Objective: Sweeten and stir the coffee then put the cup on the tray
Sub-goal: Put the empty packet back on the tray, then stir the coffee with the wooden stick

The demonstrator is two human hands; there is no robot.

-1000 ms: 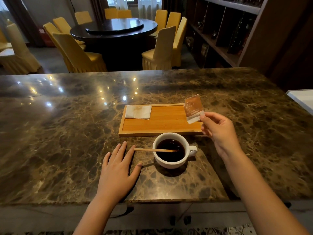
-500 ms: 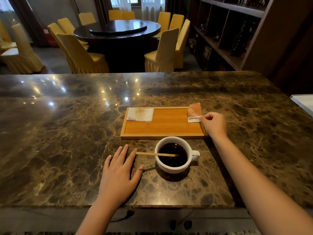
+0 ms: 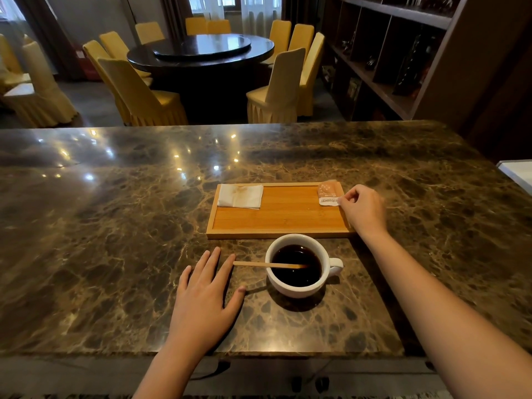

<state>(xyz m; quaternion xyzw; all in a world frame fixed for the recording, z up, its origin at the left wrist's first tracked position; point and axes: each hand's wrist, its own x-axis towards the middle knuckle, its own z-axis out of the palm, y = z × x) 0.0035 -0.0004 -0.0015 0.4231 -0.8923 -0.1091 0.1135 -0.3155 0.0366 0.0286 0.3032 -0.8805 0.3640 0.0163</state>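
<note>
From the head camera, a dark marble table (image 3: pixel 115 226) fills the view. Near its front edge stands a white cup (image 3: pixel 298 266) of black coffee, its handle pointing right. A wooden stir stick (image 3: pixel 267 265) lies across the cup's left rim, one end dipped in the coffee and the other reaching out to the left over the table. Just beyond the cup sits a shallow wooden tray (image 3: pixel 276 214), its near edge close to the cup's far rim. A folded white napkin (image 3: pixel 240 196) rests in the tray's far left corner, and a sugar packet (image 3: pixel 330 193) lies in the far right corner.

The left hand (image 3: pixel 204 298) lies flat on the table to the left of the cup, palm down with fingers spread; its index fingertip is right beside the free end of the stick. The right hand (image 3: pixel 364 210) reaches over the tray's right edge, fingers curled, pinching the near right corner of the sugar packet between thumb and fingertips.
</note>
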